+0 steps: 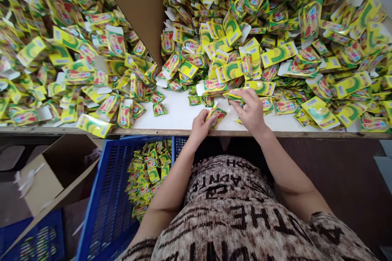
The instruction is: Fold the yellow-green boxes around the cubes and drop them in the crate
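Observation:
My left hand (201, 125) is closed around a small yellow and green carton (218, 116) just above the table's front edge. Its far end looks open, with a pale flap showing. Close by on the right, my right hand (251, 113) pinches a small green and yellow packet (233, 97) between thumb and fingers. The two hands are a short gap apart. Beyond them, loose green sachets (195, 100) lie on the white tabletop (177, 110), in front of a tall heap of yellow cartons (229, 71), many with white flaps sticking out.
A brown cardboard panel (137, 4) stands between the right heap and a left heap of cartons (76, 73). Below the table edge, a blue plastic crate (102, 195) holds many yellow cartons (153, 167). An open cardboard box (45, 179) sits at lower left.

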A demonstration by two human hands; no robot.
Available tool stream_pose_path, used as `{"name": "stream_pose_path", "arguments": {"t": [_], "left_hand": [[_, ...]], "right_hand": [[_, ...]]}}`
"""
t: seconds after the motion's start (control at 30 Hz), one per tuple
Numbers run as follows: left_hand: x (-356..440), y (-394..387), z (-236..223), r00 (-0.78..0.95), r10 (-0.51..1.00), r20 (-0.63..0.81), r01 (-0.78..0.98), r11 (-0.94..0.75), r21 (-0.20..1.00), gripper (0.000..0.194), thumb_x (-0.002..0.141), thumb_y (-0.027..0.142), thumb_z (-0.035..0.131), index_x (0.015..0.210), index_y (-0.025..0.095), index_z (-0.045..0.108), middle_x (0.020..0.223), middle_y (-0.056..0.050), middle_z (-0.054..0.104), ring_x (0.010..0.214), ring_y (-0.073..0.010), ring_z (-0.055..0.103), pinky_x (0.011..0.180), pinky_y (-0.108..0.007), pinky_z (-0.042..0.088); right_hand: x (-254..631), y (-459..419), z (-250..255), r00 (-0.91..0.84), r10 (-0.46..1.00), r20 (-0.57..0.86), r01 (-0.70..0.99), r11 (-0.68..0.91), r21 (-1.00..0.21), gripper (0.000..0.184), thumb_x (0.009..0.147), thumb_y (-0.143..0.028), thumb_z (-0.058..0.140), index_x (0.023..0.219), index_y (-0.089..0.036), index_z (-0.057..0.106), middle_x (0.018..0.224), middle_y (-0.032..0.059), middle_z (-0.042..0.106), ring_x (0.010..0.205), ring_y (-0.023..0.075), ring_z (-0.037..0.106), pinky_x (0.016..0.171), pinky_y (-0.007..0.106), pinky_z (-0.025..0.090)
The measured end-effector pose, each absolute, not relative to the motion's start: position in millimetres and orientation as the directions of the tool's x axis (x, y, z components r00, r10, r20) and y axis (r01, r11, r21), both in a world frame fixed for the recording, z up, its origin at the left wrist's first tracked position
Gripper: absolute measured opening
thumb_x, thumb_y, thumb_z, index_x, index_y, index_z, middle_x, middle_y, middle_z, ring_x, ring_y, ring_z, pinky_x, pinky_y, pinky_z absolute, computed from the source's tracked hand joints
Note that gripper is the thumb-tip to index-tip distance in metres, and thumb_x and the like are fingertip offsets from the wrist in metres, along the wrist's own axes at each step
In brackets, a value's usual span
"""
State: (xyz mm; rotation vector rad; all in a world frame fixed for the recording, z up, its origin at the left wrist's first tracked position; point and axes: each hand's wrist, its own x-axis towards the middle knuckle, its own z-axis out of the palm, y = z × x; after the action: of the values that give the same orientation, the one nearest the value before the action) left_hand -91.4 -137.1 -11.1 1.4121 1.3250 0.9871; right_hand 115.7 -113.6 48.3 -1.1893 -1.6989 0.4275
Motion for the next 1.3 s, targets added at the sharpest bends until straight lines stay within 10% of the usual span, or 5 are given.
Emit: {"name": "stream_pose_path", "arguments": {"t": [0.53,0.77,1.03,1.2,1.3], "left_hand": [[-89,-142,6,0.192,0.98,-0.053,0.23,0.007,0.973,0.024,0.086,0.04,0.064,0.097,0.02,0.061,0.091,0.0,0.065,0.086,-0.0165,0.057,0.08,-0.026,0.043],[-76,-130,4,0.317,0.941,-0.118,0.025,0.116,0.993,0.036,0.071,0.042,0.081,0.088,0.016,0.064,0.082,0.001,0.063,0.077,-0.0151,0.055,0.074,-0.026,0.043],[-68,-128,-3,0.257,0.962,-0.096,-0.12,0.13,0.984,0.036,0.072,0.043,0.08,0.091,0.016,0.065,0.085,0.0,0.066,0.08,-0.0146,0.057,0.076,-0.026,0.046],[-70,-130,-2,0.229,0.96,-0.161,-0.184,0.205,0.961,0.039,0.068,0.043,0.083,0.093,0.016,0.069,0.086,-0.002,0.07,0.077,-0.0152,0.06,0.073,-0.027,0.047],[-70,-132,-2,0.23,0.957,-0.175,-0.179,0.218,0.959,0.041,0.066,0.041,0.085,0.096,0.016,0.072,0.09,-0.004,0.073,0.079,-0.0165,0.063,0.075,-0.028,0.049]], "right_hand": [[112,-108,78,-0.524,0.851,-0.028,0.71,0.418,-0.566,0.02,0.08,-0.012,0.065,0.098,-0.018,0.072,0.099,0.0087,0.066,0.095,0.0249,0.062,0.082,0.034,0.047],[116,-97,82,-0.397,0.9,0.177,0.574,0.395,-0.717,0.016,0.079,-0.016,0.071,0.094,-0.019,0.069,0.086,0.0024,0.067,0.081,0.0195,0.06,0.075,0.032,0.044],[102,-104,59,-0.553,0.792,0.26,0.637,0.603,-0.481,0.015,0.089,-0.027,0.067,0.078,-0.024,0.076,0.113,0.0086,0.061,0.113,0.0286,0.044,0.093,0.048,0.039],[107,-115,48,-0.263,0.9,0.346,0.508,0.435,-0.744,0.013,0.089,-0.03,0.065,0.094,-0.026,0.076,0.11,0.0078,0.061,0.106,0.0254,0.054,0.087,0.045,0.049],[107,-121,33,-0.083,0.991,0.109,0.174,0.122,-0.977,0.029,0.08,-0.04,0.074,0.103,-0.022,0.071,0.091,0.0032,0.06,0.074,0.0156,0.059,0.059,0.031,0.052]]}}
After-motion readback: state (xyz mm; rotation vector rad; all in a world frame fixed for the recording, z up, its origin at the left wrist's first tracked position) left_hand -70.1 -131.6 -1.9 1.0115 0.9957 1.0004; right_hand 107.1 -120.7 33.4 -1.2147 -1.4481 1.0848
